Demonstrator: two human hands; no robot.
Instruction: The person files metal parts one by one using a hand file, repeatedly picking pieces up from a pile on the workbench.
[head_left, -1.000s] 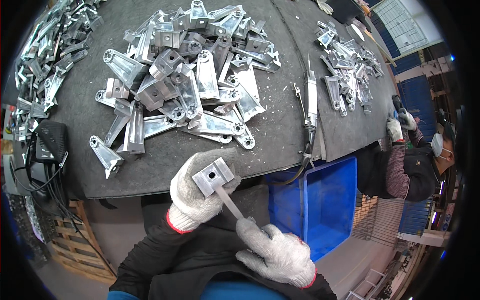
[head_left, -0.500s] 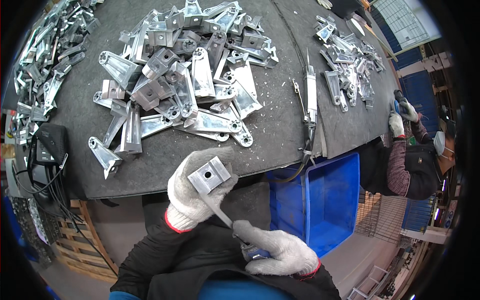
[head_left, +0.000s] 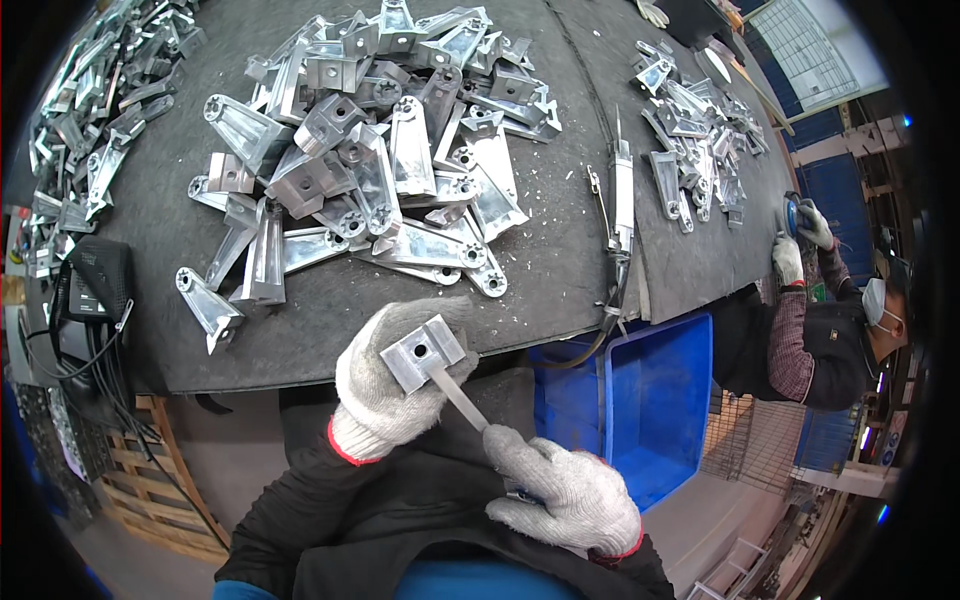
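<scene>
My left hand, in a grey-white work glove, is closed around a metal bracket at the table's near edge. The bracket's square end face, with a dark round hole, points up at me. My right hand, gloved alike, grips a narrow flat tool like a file; its handle is hidden under the fingers. The tool's tip meets or lies just in front of the bracket's lower edge; I cannot tell which. Beyond my hands lies a large heap of shiny metal brackets of the same sort.
A tool with a thin tip and hose lies right of the heap. Smaller bracket piles lie at right and far left. A blue bin stands below the edge. A black box with cables sits left. A co-worker works at right.
The file-like tool's tip has shifted right along the bracket's lower edge. My right hand has moved slightly right. My left hand still holds the bracket, nearly in place.
</scene>
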